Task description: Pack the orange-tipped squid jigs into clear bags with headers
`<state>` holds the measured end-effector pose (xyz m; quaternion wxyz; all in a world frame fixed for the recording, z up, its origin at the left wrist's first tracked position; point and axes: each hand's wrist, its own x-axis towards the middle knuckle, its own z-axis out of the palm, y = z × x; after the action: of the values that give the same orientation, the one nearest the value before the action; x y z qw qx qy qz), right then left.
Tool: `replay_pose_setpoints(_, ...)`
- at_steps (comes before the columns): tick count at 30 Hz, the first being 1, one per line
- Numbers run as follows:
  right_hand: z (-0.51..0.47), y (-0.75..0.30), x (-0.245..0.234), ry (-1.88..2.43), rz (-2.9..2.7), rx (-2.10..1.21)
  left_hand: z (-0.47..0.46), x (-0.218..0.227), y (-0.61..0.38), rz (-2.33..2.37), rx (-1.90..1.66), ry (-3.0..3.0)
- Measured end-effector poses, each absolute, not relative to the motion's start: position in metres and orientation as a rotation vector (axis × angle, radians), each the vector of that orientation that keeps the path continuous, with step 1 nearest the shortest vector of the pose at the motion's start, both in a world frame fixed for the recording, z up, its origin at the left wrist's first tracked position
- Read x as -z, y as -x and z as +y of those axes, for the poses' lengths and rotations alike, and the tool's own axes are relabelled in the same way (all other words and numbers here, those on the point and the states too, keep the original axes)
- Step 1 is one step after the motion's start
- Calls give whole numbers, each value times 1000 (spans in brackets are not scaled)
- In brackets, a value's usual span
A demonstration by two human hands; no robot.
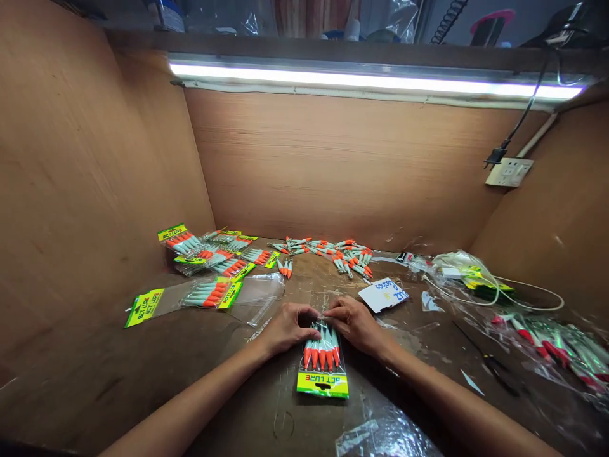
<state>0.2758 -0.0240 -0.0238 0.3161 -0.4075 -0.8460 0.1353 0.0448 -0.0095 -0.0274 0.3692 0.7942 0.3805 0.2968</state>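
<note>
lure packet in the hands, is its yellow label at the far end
No, the lure packet has its yellow label at the near end.

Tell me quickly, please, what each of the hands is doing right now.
Left hand: closed, pinching the top edge of the lure packet.
Right hand: closed, pinching the same edge.

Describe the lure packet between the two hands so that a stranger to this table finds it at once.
On the worktable under the strip light, look at the near middle: the left hand and right hand pinch the far end of one clear lure packet. Unlike the packets piled at the back left, it lies alone, its yellow-green card toward the person.
</note>
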Motion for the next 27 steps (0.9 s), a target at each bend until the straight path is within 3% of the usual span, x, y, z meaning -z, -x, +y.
replay_pose_setpoints(6, -53, -292, 17, 991, -2531, -70, -17, 39, -39, 996, -798, -2250)
replay_pose_setpoints(13, -73, -316, 14, 960, -2760, -82, -37, 14, -10, 885, -296, -2809)
replay_pose_setpoints(16, -77, -320, 13, 971, -2703, -110, -44, 7, 0, 899, -250, -2899)
replay_pose_setpoints(21, -75, -324, 17, 1050, -2501, -201, -34, 10, -10, 1232, -613, -2732)
replay_pose_setpoints(27, -74, -325, 18, 1089, -2596, -229, -19, 25, -34, 1248, -398, -2536)
